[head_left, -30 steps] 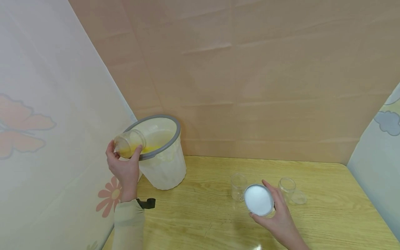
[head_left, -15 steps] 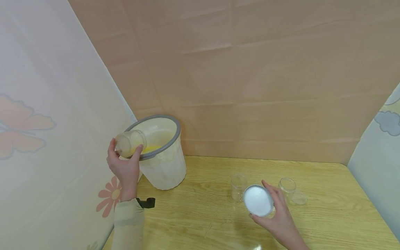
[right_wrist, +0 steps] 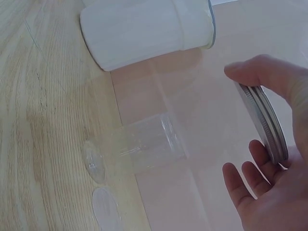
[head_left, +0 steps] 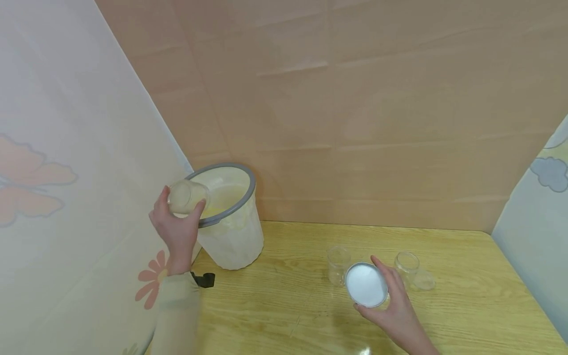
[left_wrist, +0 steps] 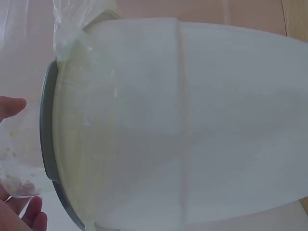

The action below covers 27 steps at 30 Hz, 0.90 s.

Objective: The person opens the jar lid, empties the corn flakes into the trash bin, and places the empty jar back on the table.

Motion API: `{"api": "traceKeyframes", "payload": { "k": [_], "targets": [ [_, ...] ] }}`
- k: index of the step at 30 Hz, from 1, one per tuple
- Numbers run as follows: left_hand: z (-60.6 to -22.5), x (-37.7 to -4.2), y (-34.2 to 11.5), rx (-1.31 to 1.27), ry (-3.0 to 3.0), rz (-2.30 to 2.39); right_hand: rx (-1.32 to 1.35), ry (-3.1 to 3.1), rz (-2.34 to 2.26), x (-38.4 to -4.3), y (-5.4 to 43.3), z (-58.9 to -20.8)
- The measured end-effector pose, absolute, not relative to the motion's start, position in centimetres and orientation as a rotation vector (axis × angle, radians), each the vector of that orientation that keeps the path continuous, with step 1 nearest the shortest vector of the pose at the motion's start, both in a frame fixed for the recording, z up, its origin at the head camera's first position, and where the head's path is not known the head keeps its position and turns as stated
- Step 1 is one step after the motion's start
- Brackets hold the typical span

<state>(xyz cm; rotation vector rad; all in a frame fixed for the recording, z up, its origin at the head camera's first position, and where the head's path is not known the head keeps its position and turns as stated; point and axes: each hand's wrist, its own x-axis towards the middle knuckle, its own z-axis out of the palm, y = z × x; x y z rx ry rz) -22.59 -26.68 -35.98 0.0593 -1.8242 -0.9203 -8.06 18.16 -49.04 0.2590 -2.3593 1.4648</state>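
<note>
Over the near left rim of a white bin [head_left: 235,244], my left hand [head_left: 177,231] grips a clear jar [head_left: 181,198]. The jar is tipped with its mouth toward the bin's inside. A few yellow bits cling within the jar [left_wrist: 19,154] in the left wrist view. Above the table, my right hand [head_left: 395,308] holds a round silver lid [head_left: 366,284] by its edge, its pale face toward the head camera. Seen edge-on in the right wrist view, the lid [right_wrist: 263,122] has several ridges and sits between thumb and fingers.
Behind the lid stands a clear container [head_left: 338,264] on the wooden table [head_left: 284,296]. Another clear jar [head_left: 407,264] is to its right, with a clear disc [head_left: 423,280] beside it. A bag lines the bin under its grey rim [head_left: 254,185]. Fabric walls [head_left: 377,123] enclose the table.
Yellow contents visible in the tilted jar a second ago have left it, apart from small bits. My left hand has risen slightly with the jar, tipping it further. My right hand is nearly still.
</note>
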Motion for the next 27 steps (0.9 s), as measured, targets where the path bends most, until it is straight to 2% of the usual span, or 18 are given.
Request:
{"api": "traceKeyframes", "payload": {
  "k": [13, 20, 27],
  "targets": [
    [-35.1, -23.5, -26.6, 0.088, -1.878, -0.991, 0.268, -2.373, 1.401, -8.2, 18.3, -49.2],
    [-36.2, -22.8, -26.5, 0.166, -2.204, -0.972, 0.259, -2.387, 1.417, -8.1, 18.4, -49.1],
    [-36.1, -22.9, -26.5, 0.123, -2.078, -0.978, 0.23, -2.399, 1.452, -8.0, 18.4, -49.0]
  ]
}}
